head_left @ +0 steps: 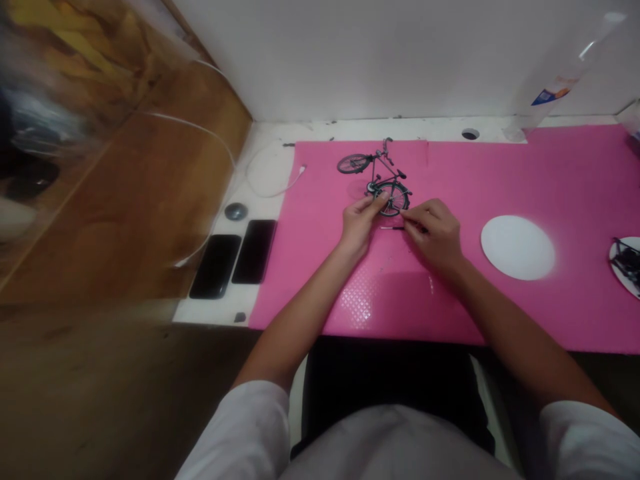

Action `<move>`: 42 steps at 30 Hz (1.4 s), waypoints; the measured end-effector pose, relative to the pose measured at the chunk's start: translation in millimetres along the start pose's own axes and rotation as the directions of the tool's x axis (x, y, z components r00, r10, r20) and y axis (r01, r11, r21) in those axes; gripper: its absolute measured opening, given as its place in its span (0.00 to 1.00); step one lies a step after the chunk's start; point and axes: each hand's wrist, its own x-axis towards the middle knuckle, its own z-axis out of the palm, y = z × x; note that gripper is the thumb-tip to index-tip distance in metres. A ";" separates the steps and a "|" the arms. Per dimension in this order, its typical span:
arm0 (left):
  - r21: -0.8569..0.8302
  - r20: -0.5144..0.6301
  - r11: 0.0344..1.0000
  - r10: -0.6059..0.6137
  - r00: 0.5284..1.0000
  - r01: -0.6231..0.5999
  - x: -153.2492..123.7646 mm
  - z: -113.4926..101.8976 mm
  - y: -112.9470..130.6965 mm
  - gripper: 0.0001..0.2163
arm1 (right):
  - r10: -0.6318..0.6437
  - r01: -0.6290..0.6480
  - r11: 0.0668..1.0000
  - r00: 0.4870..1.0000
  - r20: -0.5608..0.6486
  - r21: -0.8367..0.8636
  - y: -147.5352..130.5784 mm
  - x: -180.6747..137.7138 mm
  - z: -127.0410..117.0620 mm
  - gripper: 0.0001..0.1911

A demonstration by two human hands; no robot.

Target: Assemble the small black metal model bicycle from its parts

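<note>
A small dark model bicycle [384, 175] is tilted over the pink mat, its front wheel pointing to the upper left. My left hand [359, 223] is closed on its rear wheel [395, 199], thumb across the spokes. At the lower right edge of that wheel, the thumb and finger of my right hand [434, 230] are pinched together. From under these fingers a thin small screwdriver [393, 228] with a light tip points left; it appears to be tucked in the hand. Whether the pinching fingertips also hold a tiny part is too small to tell.
Pink mat [320, 267] covers most of the table. To the right lie a white round plate [518, 247] and another plate with dark parts [627, 263]. Two phones [216, 267], a round grey object [236, 211] and a white cable [273, 195] are left. A plastic bottle [565, 83] stands behind.
</note>
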 end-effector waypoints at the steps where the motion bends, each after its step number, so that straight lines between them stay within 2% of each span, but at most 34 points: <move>1: -0.015 0.003 1.000 -0.020 1.000 0.020 -1.2 1.5 1.7 0.14 | -0.011 0.011 1.000 1.000 -0.003 -0.009 -0.2 -0.1 0.0 0.09; 7: -0.085 -0.018 0.989 -0.124 0.992 0.122 -6.5 10.0 10.5 0.10 | -0.040 0.040 0.999 0.999 -0.033 -0.019 -5.1 -0.3 0.0 0.09; 14: -0.084 -0.025 0.989 -0.126 0.992 0.124 -3.9 7.6 9.5 0.09 | 0.075 -0.075 0.997 0.997 0.031 -0.007 -12.3 -0.3 1.1 0.07; 23: -0.046 -0.008 0.999 -0.013 1.000 0.013 3.0 1.1 -1.5 0.10 | 0.137 -0.138 0.990 0.990 0.034 0.029 -16.5 2.5 1.7 0.07; 28: -0.024 -0.021 0.999 -0.028 0.999 0.027 1.9 1.5 -1.8 0.10 | 0.172 -0.174 0.983 0.985 0.033 0.055 -17.0 1.8 2.0 0.07; 38: -0.041 0.006 0.999 -0.011 1.000 0.011 2.0 -1.0 -3.7 0.14 | 0.181 -0.174 0.979 0.981 -0.064 0.104 -22.3 2.3 4.3 0.05; 42: -0.016 0.009 1.000 0.001 1.000 -0.001 2.3 -1.3 -4.5 0.15 | 0.219 -0.215 0.973 0.975 -0.042 0.085 -23.4 2.5 4.0 0.05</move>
